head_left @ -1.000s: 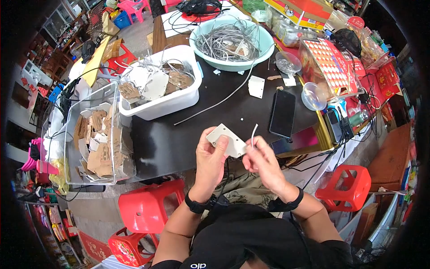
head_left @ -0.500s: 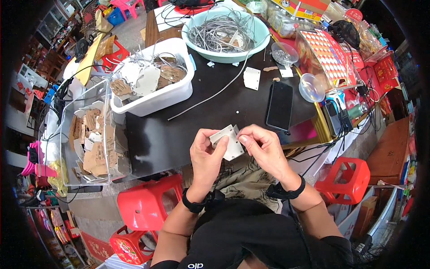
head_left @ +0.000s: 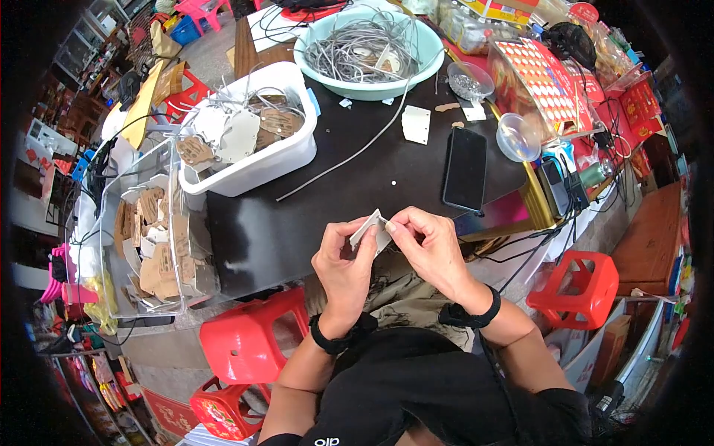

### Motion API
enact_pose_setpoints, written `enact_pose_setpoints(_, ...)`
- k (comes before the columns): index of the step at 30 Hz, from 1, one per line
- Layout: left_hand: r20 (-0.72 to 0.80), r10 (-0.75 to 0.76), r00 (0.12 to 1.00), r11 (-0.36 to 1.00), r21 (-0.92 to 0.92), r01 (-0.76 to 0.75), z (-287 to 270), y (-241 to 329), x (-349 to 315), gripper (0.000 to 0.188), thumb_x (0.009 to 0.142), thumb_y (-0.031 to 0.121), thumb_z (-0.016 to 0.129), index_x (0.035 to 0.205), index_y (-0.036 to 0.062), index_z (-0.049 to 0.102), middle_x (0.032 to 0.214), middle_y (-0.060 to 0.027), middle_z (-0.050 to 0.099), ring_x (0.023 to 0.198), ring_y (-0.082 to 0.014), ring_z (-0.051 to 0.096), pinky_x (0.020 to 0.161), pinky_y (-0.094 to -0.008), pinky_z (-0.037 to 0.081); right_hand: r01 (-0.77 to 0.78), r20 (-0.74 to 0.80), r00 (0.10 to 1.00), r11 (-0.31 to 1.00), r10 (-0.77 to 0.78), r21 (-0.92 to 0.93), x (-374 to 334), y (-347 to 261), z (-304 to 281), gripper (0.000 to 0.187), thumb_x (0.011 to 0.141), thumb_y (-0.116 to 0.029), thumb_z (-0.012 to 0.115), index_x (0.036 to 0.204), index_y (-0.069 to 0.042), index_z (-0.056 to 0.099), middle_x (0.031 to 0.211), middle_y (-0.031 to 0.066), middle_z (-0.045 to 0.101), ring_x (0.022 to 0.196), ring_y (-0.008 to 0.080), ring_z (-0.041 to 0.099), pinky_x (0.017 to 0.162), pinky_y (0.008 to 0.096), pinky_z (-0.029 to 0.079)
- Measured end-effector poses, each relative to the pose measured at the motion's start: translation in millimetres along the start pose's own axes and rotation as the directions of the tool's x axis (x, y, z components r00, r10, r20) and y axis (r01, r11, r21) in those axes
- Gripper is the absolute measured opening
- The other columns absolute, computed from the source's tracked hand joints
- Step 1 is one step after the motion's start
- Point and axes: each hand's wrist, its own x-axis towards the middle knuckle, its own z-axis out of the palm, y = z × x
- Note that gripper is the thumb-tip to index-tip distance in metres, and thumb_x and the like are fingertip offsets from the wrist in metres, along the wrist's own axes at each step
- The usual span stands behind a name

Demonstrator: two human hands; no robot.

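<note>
Just past the table's near edge, my left hand (head_left: pixel 344 262) grips a small white card with punched holes (head_left: pixel 383 239), thumb on its face. The card is tilted so that it appears narrow. My right hand (head_left: pixel 433 251) is closed, its thumb and forefinger pinched together at the card's upper right edge. Whatever lies between those fingertips is too small to make out. A similar white card (head_left: pixel 416 124) lies on the dark table, left of a black phone (head_left: pixel 465 169).
A white tub (head_left: pixel 249 175) of white and brown card pieces stands left, beside a clear bin (head_left: pixel 178 256) of brown pieces. Behind is a pale green basin (head_left: pixel 357 91) of grey cords; one cord (head_left: pixel 349 163) trails over the table. Clear bowls (head_left: pixel 518 137) sit right.
The card in my left hand has turned and now shows less of its face. My right fingertips have moved slightly left, toward the card's upper edge.
</note>
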Motion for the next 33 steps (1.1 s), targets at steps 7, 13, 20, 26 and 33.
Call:
enact_pose_setpoints(7,-0.012,0.101,0.995,0.994,0.032,-0.101,3.7,3.2,1.2,0.011,0.081,-0.002,0.069,0.089,0.0002,0.062,0.092,-0.0085,0.070,0.080,-0.0107,0.065,0.068,-0.0247,0.052,-0.022,0.023,0.999,1.000,0.022,-0.012,3.1,-2.4,0.8,0.016,0.087,-0.013,0.061,0.080,0.002,0.061,0.054,0.0101,0.053,0.046,0.0095,0.045,0.046,0.0293,0.037)
enact_pose_setpoints(13,0.015,0.276,0.961,0.941,0.199,-0.274,1.4,-5.8,3.2,0.011,0.081,-0.003,0.069,0.088,0.0011,0.062,0.094,-0.0084,0.070,0.072,-0.0037,0.056,0.056,-0.0170,0.042,0.013,0.021,1.000,0.998,-0.012,-0.063,4.0,-1.8,1.3,0.013,0.087,-0.010,0.061,0.080,0.001,0.060,0.055,0.0070,0.051,0.048,0.0099,0.044,0.046,0.0276,0.035)
enact_pose_setpoints(20,0.004,0.226,0.974,0.962,0.157,-0.224,3.4,-4.9,2.7,0.011,0.079,-0.004,0.069,0.087,0.0014,0.063,0.095,-0.0089,0.069,0.076,-0.0084,0.061,0.058,-0.0199,0.044,0.012,-0.003,1.000,0.999,-0.012,-0.032,5.9,-1.3,1.0,0.012,0.087,-0.008,0.060,0.079,0.001,0.059,0.054,0.0031,0.050,0.051,0.0046,0.041,0.046,0.0252,0.033)
enact_pose_setpoints(26,0.047,0.374,0.926,0.891,0.259,-0.373,0.7,-10.3,2.4,0.014,0.078,-0.004,0.069,0.089,0.0009,0.063,0.093,-0.0105,0.069,0.080,-0.0129,0.064,0.062,-0.0228,0.047,0.017,0.002,1.000,0.994,-0.017,-0.107,7.9,-2.2,-0.5,0.015,0.086,-0.011,0.060,0.078,0.001,0.058,0.055,0.0144,0.054,0.045,0.0200,0.054,0.047,0.0325,0.040)
enact_pose_setpoints(33,0.005,0.284,0.959,0.933,0.227,-0.278,4.5,-4.9,0.3,0.012,0.080,-0.003,0.069,0.089,0.0006,0.062,0.094,-0.0085,0.069,0.076,-0.0083,0.061,0.060,-0.0224,0.047,-0.017,0.000,1.000,0.999,0.017,-0.043,3.5,-3.2,3.4,0.016,0.088,-0.012,0.059,0.080,0.001,0.059,0.056,0.0144,0.055,0.047,0.0189,0.056,0.047,0.0326,0.041)
